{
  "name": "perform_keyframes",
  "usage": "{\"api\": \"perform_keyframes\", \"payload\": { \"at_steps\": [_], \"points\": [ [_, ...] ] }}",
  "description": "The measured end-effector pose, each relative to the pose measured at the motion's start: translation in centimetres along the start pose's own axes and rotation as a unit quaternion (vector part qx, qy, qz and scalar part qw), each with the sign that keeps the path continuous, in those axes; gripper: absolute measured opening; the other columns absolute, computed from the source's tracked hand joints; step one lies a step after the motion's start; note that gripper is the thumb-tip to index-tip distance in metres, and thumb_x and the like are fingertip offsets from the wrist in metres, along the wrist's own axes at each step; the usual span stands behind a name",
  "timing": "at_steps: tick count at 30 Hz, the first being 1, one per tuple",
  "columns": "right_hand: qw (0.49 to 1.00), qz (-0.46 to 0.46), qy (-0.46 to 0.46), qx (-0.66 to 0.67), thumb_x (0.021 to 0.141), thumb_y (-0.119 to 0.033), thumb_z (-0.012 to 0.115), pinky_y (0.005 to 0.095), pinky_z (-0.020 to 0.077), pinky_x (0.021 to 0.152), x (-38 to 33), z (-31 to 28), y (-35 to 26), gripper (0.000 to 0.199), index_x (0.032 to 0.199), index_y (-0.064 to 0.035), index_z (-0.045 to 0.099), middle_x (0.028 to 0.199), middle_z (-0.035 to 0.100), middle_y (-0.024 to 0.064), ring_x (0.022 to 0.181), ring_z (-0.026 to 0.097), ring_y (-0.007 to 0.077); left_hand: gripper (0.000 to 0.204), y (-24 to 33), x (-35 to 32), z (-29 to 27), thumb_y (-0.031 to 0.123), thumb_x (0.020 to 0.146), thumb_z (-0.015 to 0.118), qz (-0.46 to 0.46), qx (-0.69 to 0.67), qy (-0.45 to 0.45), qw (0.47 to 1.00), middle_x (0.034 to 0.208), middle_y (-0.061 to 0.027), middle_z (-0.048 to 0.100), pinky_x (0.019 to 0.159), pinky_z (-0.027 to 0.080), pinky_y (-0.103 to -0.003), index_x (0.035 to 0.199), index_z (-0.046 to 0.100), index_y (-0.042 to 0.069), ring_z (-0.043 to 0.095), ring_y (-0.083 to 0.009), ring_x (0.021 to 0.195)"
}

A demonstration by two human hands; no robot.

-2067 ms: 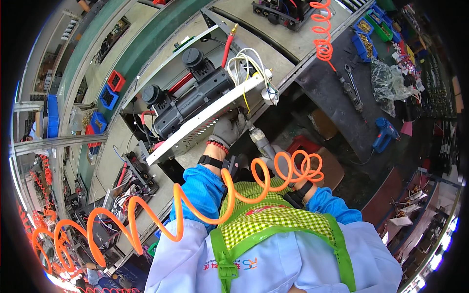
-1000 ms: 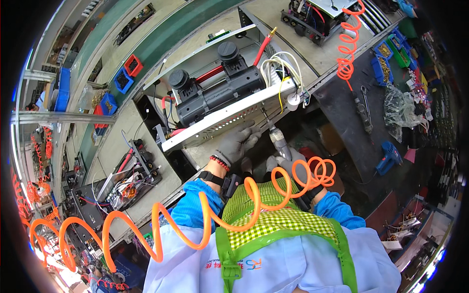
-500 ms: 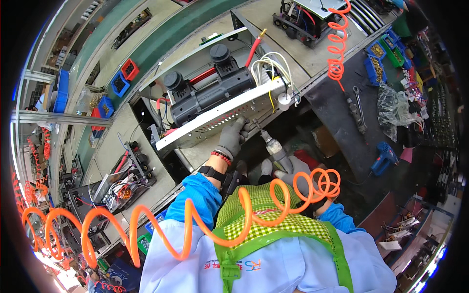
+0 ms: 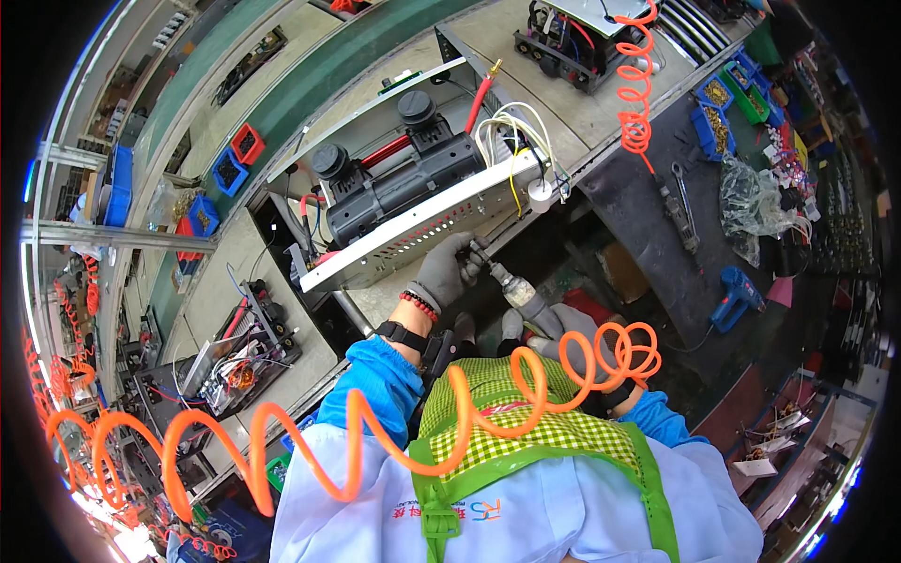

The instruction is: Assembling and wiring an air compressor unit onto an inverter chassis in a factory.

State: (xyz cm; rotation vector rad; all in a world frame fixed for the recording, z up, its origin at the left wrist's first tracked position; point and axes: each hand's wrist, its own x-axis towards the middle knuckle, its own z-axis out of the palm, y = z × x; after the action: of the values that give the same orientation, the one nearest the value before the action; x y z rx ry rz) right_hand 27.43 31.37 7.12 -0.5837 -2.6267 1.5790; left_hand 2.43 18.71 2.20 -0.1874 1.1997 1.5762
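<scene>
Grey-gloved hands work a pneumatic screwdriver [image 4: 514, 286] against the front edge of a perforated metal chassis [image 4: 422, 230].

The left hand [image 4: 443, 272] is pressed shut around the tool's tip at the chassis edge; the right hand [image 4: 563, 328] wraps the screwdriver's body, fed by an orange coiled air hose [image 4: 375, 436]. The chassis, carrying a black compressor [image 4: 394, 178], lies on a pale workbench [image 4: 244, 253] beside a green conveyor strip [image 4: 310, 84], blue parts bins [image 4: 228, 172] and more units.

Assembly workshop, long workbench [image 4: 601, 103], parts bins [image 4: 718, 94], coiled air hose [image 4: 633, 84]
</scene>
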Motion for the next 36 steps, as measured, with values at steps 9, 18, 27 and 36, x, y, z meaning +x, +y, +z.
{"api": "perform_keyframes", "payload": {
  "at_steps": [9,18,27,36],
  "points": [
    [0.944,0.097,-0.027,0.315,0.081,-0.023,0.080,0.0305,0.0488,0.070,0.0,2.2,3.9,0.032,0.102,-0.0039,0.066,0.087,0.065,0.0013,0.078,0.058,0.0118,0.024,1.0,1.1,1.3,0.029,0.100,0.048,-0.122,-0.166,-0.140,0.968,0.069,0.0035,0.053,0.050,0.037,-0.021,0.095,0.061,0.009,0.047,-0.0088,0.055],
    [0.958,0.154,0.011,0.241,0.086,-0.025,0.074,0.0278,0.0451,0.061,2.9,0.8,-1.5,0.029,0.097,-0.0021,0.060,0.076,0.060,0.0033,0.068,0.056,0.0100,0.022,2.0,3.3,3.3,0.026,0.101,0.046,-0.028,-0.209,-0.067,0.975,0.079,0.0010,0.058,0.052,0.047,-0.019,0.101,0.060,0.009,0.057,-0.0108,0.065],
    [0.960,0.128,0.032,0.245,0.086,-0.029,0.077,0.0286,0.0435,0.060,2.7,0.9,-2.5,0.029,0.092,-0.0049,0.061,0.075,0.060,0.0018,0.068,0.055,0.0099,0.020,1.6,4.4,2.3,0.025,0.100,0.048,-0.036,-0.231,-0.087,0.968,0.077,0.0011,0.058,0.050,0.043,-0.020,0.094,0.059,0.009,0.056,-0.0112,0.061],
    [0.949,0.091,0.024,0.302,0.088,-0.020,0.073,0.0257,0.0477,0.061,3.4,1.2,-2.0,0.022,0.094,-0.0036,0.061,0.077,0.064,0.0013,0.069,0.059,0.0092,0.022,-1.5,0.6,-2.3,-0.003,0.091,0.050,0.053,-0.121,-0.054,0.990,0.105,-0.0123,0.060,0.083,0.053,-0.030,0.113,0.055,-0.003,0.061,-0.0225,0.100]
  ]
}}
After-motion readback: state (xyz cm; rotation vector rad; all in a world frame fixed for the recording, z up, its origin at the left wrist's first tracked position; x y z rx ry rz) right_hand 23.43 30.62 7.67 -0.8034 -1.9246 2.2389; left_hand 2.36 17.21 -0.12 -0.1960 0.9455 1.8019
